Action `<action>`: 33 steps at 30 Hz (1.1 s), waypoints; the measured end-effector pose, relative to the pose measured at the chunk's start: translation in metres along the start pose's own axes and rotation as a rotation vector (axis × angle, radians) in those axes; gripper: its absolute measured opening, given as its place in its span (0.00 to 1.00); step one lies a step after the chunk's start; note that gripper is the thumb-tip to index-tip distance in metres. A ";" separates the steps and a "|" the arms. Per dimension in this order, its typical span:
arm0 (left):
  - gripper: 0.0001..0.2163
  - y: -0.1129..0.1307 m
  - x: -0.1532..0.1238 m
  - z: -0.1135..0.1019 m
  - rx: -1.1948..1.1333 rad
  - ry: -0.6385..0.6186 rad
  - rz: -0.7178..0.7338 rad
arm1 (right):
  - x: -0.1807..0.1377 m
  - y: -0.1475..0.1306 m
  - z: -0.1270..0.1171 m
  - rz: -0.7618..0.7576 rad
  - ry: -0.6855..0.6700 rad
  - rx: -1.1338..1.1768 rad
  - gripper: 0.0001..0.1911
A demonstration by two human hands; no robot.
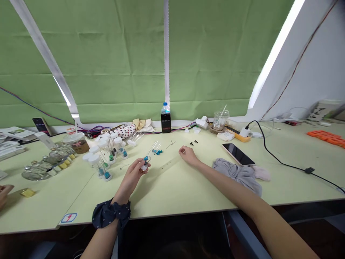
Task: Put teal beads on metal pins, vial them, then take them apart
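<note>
My left hand (137,169) is closed on a small sand timer (146,158) with a white end cap and blue sand; clear thin rods rise from it. My right hand (188,154) rests on the table with its fingers curled together; anything in them is too small to make out. Between the hands lie several small blue-filled pieces (157,151) and clear rods (155,144). Thin sticks (171,144) lie just left of my right fingers. Left of my left hand, several sand timers with white caps (107,175) and blue or green sand stand upright.
A phone (166,123) showing a running timer leans on a bottle (165,107). Another phone (238,154) and a grey cloth (237,174) lie right. Black pieces (196,141) lie beyond my right hand. Glass bottles (35,171) and another person's hand (4,194) are left.
</note>
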State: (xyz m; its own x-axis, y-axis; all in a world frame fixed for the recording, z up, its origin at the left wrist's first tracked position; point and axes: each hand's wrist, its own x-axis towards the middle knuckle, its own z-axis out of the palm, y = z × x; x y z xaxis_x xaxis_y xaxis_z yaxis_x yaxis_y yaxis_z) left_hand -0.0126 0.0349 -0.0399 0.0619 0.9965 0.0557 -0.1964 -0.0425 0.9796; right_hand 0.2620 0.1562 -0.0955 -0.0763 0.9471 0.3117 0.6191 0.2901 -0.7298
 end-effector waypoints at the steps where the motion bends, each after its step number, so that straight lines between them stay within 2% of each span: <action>1: 0.14 0.001 0.000 0.001 0.011 0.004 0.003 | 0.009 0.000 -0.004 -0.002 0.017 -0.046 0.05; 4: 0.15 0.003 -0.002 0.003 0.045 0.023 0.010 | 0.041 0.005 -0.020 0.041 0.109 -0.242 0.06; 8: 0.13 0.005 -0.004 0.003 0.044 0.018 0.015 | 0.082 0.029 -0.047 0.200 0.196 -0.441 0.11; 13: 0.12 0.002 -0.002 0.000 0.026 0.016 0.005 | 0.111 0.072 -0.071 0.394 0.134 -0.496 0.21; 19: 0.13 0.000 -0.002 -0.002 0.050 0.023 -0.022 | 0.132 0.104 -0.079 0.406 0.006 -0.613 0.28; 23: 0.13 -0.002 -0.001 -0.004 0.059 0.030 -0.042 | 0.143 0.112 -0.080 0.410 -0.054 -0.660 0.26; 27: 0.13 -0.002 0.000 -0.005 0.059 0.030 -0.059 | 0.148 0.115 -0.079 0.412 -0.051 -0.656 0.20; 33: 0.13 0.001 -0.001 -0.002 0.060 0.030 -0.038 | 0.134 0.113 -0.080 0.392 -0.002 -0.651 0.13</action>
State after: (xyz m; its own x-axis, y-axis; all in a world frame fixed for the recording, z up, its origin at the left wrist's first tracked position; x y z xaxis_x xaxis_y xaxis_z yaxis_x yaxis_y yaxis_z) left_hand -0.0147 0.0338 -0.0390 0.0384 0.9992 0.0129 -0.1349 -0.0076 0.9908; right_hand 0.3838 0.3046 -0.0874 0.2438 0.9645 0.1019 0.9373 -0.2073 -0.2802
